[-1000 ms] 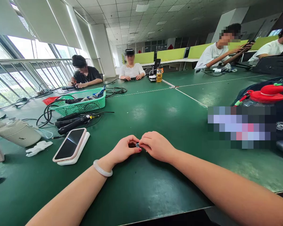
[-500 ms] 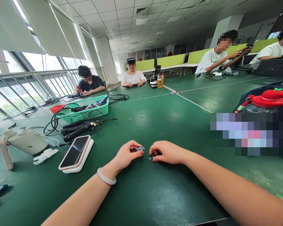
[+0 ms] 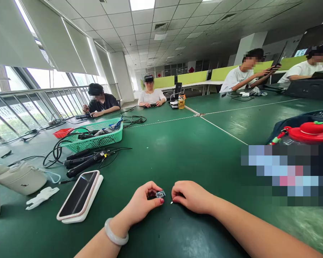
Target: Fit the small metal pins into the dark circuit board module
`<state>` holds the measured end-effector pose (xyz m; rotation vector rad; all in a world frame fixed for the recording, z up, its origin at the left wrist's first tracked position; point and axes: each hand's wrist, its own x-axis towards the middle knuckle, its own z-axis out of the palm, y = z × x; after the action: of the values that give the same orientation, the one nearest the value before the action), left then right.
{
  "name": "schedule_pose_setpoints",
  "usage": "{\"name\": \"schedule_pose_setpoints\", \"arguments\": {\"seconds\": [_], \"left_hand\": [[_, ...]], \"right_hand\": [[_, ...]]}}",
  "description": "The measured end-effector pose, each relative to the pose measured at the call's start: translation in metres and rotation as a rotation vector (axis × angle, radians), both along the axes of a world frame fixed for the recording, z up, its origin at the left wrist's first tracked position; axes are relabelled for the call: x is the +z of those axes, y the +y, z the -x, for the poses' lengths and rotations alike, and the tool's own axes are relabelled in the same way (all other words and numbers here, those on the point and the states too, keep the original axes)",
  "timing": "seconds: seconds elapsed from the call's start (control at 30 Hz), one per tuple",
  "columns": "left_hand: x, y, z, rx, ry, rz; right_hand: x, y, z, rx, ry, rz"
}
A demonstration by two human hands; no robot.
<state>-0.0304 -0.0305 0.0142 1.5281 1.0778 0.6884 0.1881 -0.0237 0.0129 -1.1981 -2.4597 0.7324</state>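
My left hand [image 3: 144, 202] rests on the green table [image 3: 177, 143], fingers curled, pinching a small blue electronic part [image 3: 159, 194] between thumb and fingertips. A pale bangle [image 3: 115, 237] sits on that wrist. A short gap to the right, my right hand [image 3: 191, 196] lies knuckles up with fingers pressed together on a tiny metallic piece [image 3: 172, 202] touching the table. The two hands are apart.
A phone on a white pad [image 3: 79, 196] lies at the left, beside a white glove [image 3: 41, 197] and a beige pouch [image 3: 18, 178]. Black tools and cables [image 3: 83, 161] lead to a green basket [image 3: 95, 134]. A red-capped bottle [image 3: 308, 132] stands right. Several people sit at the far edges.
My hands were joined around the small part; they have since drawn apart, the left keeping the blue part, the right a tiny piece. The camera has tilted upward.
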Motion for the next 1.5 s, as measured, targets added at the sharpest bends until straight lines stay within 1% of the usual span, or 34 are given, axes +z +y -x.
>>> {"name": "schedule_pose_setpoints", "arguments": {"seconds": [0.2, 0.37, 0.53, 0.77, 0.9, 1.03, 1.3, 1.5], "left_hand": [[0.006, 0.000, 0.001, 0.011, 0.037, 0.026], [0.001, -0.002, 0.004, 0.007, 0.081, 0.013], [-0.002, -0.002, 0.006, 0.018, 0.121, 0.035], [0.008, 0.000, 0.002, 0.032, 0.190, 0.093], [0.008, 0.000, 0.002, 0.027, 0.196, 0.118], [0.004, 0.001, 0.005, 0.028, 0.183, 0.122], [-0.002, 0.003, 0.009, 0.020, 0.084, 0.148], [-0.005, 0.006, 0.010, 0.012, 0.026, 0.173]], "right_hand": [[0.000, 0.002, 0.001, -0.035, -0.004, 0.035], [-0.003, 0.007, 0.000, -0.051, 0.054, 0.075], [-0.007, 0.010, -0.002, -0.073, 0.100, 0.121], [-0.005, 0.011, -0.003, -0.087, 0.113, 0.184], [-0.004, 0.012, -0.004, -0.083, 0.116, 0.185], [-0.004, 0.012, -0.004, -0.090, 0.122, 0.197], [-0.005, 0.012, -0.004, -0.097, 0.112, 0.218], [-0.006, 0.014, -0.005, -0.066, 0.137, 0.194]]}}
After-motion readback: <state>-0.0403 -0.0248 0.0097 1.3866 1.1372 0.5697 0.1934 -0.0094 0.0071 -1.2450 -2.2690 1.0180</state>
